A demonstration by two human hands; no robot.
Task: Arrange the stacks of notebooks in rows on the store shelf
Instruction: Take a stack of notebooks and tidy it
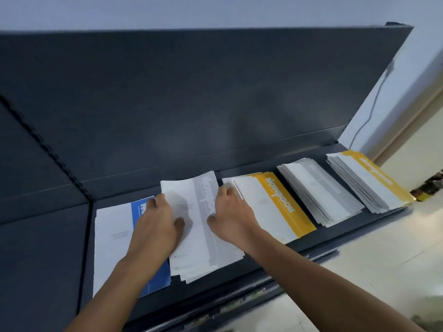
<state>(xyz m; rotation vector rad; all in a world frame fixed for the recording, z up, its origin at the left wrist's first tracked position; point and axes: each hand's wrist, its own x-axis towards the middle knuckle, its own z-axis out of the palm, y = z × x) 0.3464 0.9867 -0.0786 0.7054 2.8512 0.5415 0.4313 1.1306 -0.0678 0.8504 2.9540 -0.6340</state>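
Several stacks of notebooks lie in a row on the dark shelf (259, 264). From left: a blue-striped stack (112, 236), a grey-striped stack (199, 236), a yellow-striped stack (271, 207), another grey stack (318, 190) and another yellow stack (366, 178). My left hand (155, 226) grips the left edge of the middle grey-striped stack, thumb on top. My right hand (230, 212) grips its right edge, fingers curled over the side next to the yellow stack. The grey stack's sheets are fanned unevenly at the near end.
The dark back panel (191, 92) rises behind the shelf. A neighbouring shelf bay (40, 236) lies to the left, split off by a slotted upright. The shelf's front rail (239, 305) runs below. Pale floor tiles (383, 259) and a wall with a cable are to the right.
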